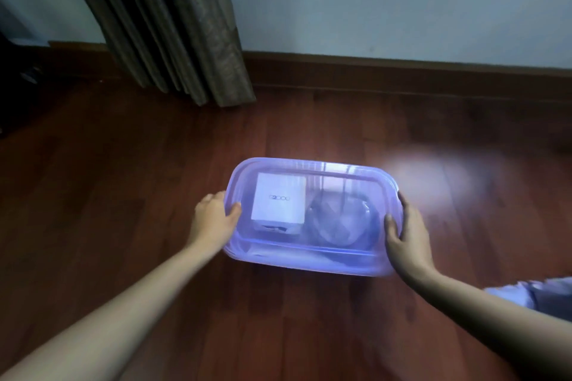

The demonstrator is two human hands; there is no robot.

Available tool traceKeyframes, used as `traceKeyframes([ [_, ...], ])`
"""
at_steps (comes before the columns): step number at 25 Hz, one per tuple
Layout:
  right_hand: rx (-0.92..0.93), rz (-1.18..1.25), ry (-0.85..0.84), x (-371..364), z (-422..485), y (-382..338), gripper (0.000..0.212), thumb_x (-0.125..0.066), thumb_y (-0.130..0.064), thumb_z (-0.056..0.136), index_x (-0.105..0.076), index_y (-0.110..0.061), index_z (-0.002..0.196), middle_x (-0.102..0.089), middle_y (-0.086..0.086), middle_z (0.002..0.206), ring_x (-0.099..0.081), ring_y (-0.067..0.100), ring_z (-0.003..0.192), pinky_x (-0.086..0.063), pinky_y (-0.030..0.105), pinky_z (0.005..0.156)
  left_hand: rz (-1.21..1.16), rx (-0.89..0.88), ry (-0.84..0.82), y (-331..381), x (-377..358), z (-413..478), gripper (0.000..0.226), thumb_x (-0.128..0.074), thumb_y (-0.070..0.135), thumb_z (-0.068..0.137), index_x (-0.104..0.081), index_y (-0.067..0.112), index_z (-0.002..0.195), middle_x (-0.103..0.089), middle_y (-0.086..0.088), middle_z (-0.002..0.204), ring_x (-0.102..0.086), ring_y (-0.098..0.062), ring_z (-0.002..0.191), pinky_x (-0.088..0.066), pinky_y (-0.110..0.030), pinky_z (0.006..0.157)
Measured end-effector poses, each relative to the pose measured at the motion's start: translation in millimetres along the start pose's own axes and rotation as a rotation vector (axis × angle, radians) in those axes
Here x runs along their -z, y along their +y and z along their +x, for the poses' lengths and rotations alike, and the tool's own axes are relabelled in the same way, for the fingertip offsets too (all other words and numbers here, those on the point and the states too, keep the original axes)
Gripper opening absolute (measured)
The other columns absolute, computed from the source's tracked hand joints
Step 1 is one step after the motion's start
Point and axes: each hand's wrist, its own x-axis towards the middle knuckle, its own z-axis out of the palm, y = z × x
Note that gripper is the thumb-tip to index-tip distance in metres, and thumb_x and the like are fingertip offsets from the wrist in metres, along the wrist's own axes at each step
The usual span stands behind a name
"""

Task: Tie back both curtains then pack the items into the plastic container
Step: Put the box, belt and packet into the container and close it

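A translucent purple plastic container (312, 266) sits on the wooden floor with its lid on. Through the lid I see a white box (278, 199) on the left and a dark rounded item (340, 219) on the right. My left hand (215, 215) grips the container's left edge, thumb over the lid rim. My right hand (404, 232) grips the right edge, thumb on top and fingers round the side. A brown curtain (173, 25) hangs gathered against the wall at the upper left.
Dark wooden floor (123, 179) spreads all around the container. A brown skirting board (402, 71) runs along the pale wall behind. Light-coloured cloth (538, 294) shows at the right edge. A bright patch of light lies on the floor right of the container.
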Motion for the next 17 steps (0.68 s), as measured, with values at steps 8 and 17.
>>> traceKeyframes([
  [8, -0.035, 0.017, -0.080, 14, 14, 18, 0.068, -0.048, -0.023, 0.076, -0.033, -0.008, 0.140, -0.042, 0.014, 0.132, -0.045, 0.026, 0.121, -0.034, 0.033, 0.101, -0.076, -0.003, 0.017, 10, -2, -14, 0.029, -0.057, 0.026, 0.089, -0.062, 0.006, 0.109, -0.061, -0.015, 0.104, -0.057, -0.031, 0.097, -0.037, -0.028, 0.075],
  [17, -0.276, 0.097, -0.247, 8, 61, 22, 0.066, -0.035, -0.052, 0.095, -0.024, -0.012, 0.147, -0.034, 0.007, 0.150, -0.035, 0.023, 0.136, -0.027, 0.034, 0.108, -0.529, 0.324, -0.234, 21, 0, 39, 0.077, -0.044, 0.075, 0.071, -0.060, 0.017, 0.119, -0.066, -0.005, 0.117, -0.063, -0.024, 0.104, -0.048, -0.046, 0.097],
])
